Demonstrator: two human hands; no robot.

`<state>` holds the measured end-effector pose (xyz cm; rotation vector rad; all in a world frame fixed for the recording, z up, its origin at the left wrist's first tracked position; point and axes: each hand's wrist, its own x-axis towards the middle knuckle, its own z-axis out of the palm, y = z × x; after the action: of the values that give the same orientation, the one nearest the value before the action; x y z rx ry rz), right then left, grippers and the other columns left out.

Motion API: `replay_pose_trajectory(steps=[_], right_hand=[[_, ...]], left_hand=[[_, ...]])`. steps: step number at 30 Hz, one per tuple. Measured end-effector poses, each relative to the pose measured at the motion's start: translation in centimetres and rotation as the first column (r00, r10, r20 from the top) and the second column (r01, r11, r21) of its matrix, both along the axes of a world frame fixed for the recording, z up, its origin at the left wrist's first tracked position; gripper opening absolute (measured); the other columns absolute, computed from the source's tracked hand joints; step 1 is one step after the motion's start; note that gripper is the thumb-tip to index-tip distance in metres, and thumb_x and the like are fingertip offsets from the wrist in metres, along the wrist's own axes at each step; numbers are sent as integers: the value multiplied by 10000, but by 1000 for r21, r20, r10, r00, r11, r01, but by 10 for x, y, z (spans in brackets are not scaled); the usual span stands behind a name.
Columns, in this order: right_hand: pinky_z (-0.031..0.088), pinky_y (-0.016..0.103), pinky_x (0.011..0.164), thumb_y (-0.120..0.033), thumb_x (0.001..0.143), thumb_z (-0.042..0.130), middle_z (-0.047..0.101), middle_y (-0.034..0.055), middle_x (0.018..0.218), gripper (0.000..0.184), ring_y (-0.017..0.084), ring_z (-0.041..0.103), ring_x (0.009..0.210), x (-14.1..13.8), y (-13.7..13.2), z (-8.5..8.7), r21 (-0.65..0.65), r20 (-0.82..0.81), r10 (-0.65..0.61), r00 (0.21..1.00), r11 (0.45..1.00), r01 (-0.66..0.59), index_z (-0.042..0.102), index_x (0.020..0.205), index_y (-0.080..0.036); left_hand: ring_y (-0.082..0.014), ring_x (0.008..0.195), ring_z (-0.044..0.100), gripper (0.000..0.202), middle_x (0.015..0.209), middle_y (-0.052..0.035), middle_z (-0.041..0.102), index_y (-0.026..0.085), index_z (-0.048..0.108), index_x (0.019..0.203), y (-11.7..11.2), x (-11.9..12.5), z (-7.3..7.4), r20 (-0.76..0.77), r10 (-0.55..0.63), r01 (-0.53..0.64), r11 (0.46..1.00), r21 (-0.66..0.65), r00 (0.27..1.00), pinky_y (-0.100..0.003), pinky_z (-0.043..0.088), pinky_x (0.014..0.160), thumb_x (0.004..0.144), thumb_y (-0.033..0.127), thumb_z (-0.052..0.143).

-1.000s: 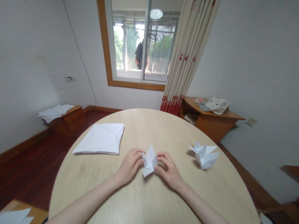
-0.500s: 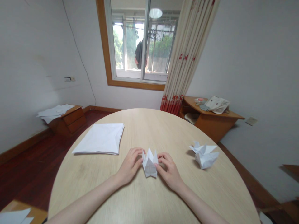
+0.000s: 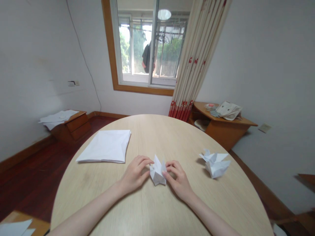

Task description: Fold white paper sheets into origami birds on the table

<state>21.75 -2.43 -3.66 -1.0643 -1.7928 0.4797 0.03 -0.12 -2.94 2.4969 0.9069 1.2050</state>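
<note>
A small folded white paper figure (image 3: 157, 174) with upright points stands on the table between my hands. My left hand (image 3: 136, 173) has its fingertips closed on the figure's left point, which is bent over. On the other side, my right hand (image 3: 180, 183) pinches the figure's right edge between thumb and fingers. Another folded paper figure (image 3: 216, 165), with spread wing-like flaps, lies farther right, apart from my hands.
A stack of white paper sheets (image 3: 105, 146) lies at the table's left. The round wooden table (image 3: 147, 213) fills the foreground. Beyond it are a low drawer cabinet (image 3: 78, 126), a corner desk (image 3: 221, 127) with a cloth bag, and a curtain (image 3: 189, 65) beside the window.
The paper figure's left point has gone from upright to bent over under my left fingers. The figure has tilted slightly to the left. My right hand has stayed nearly still.
</note>
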Motion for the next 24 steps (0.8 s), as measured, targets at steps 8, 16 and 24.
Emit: replay_pose_trajectory(steps=[8, 16, 24], right_hand=[[470, 362, 798, -385, 854, 578, 605, 58, 877, 209, 215, 577, 873, 0, 0, 0, -14, 6, 9, 1000, 1000, -9, 627, 716, -236], [471, 368, 796, -345, 856, 579, 604, 61, 890, 180, 216, 574, 883, 1, 0, 0, 28, 29, 9, 1000, 1000, -9, 630, 723, -235], [476, 362, 774, -331, 867, 568, 606, 65, 888, 186, 215, 570, 872, 1, 1, -2, 67, 45, -14, 999, 998, 11, 642, 728, -232]], left_hand=[[-201, 899, 573, 137, 969, -78, 610, 210, 570, 992, 3, 0, -6, 6, 7, -8, 995, 97, 1000, -324, 478, 772, 888, 142, 511], [-172, 862, 576, 111, 940, -66, 582, 197, 548, 911, 1, 2, -7, 7, -59, 59, 998, 11, 998, -271, 475, 744, 900, 118, 470], [-187, 937, 583, 95, 986, -77, 598, 189, 540, 933, -3, 3, 2, 116, -119, 136, 979, -152, 986, -299, 468, 830, 860, 147, 495]])
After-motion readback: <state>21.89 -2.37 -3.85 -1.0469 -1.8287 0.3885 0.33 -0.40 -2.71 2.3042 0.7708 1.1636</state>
